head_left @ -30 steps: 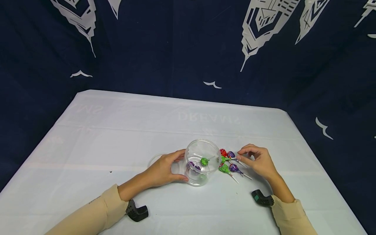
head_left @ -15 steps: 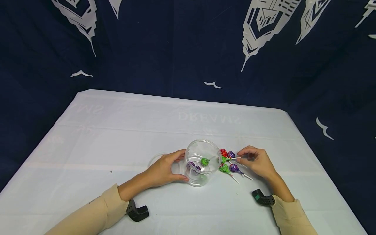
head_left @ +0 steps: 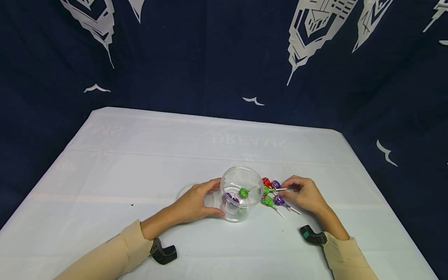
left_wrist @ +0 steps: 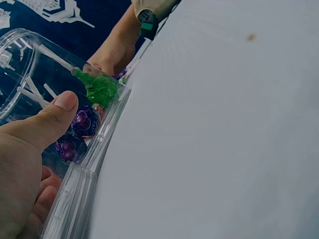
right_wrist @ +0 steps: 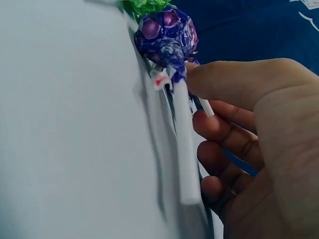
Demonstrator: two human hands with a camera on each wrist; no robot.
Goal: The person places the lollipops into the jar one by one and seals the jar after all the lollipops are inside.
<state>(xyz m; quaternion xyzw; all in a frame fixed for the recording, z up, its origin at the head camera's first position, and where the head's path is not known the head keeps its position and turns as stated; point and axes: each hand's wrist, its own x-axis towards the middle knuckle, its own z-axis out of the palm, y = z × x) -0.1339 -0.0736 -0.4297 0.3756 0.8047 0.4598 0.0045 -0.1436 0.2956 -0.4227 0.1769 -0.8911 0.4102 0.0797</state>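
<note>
My left hand (head_left: pixel 194 204) grips the side of a clear plastic jar (head_left: pixel 233 216), thumb in front and fingers behind. Inside the jar are a green lollipop (head_left: pixel 243 192) and purple lollipops (left_wrist: pixel 84 122), sticks toward the mouth. To the jar's right lies a small pile of wrapped lollipops: red (head_left: pixel 266 182), green (head_left: pixel 267 200) and purple (head_left: pixel 279 200). My right hand (head_left: pixel 306 194) pinches the white stick of another green lollipop (head_left: pixel 267 189) between thumb and forefinger. In the right wrist view, a purple lollipop (right_wrist: pixel 167 37) lies in front of the thumb.
A clear round lid (head_left: pixel 182 189) lies partly hidden behind my left hand. White cloth covers the table (head_left: pixel 140 167). A dark blue patterned curtain (head_left: pixel 210 58) hangs at the far edge. Each wrist carries a black device (head_left: pixel 163 252).
My right hand has come slightly down and left along the green lollipop's stick, its fingertips closing nearer the pile. The left hand and the jar have stayed put.
</note>
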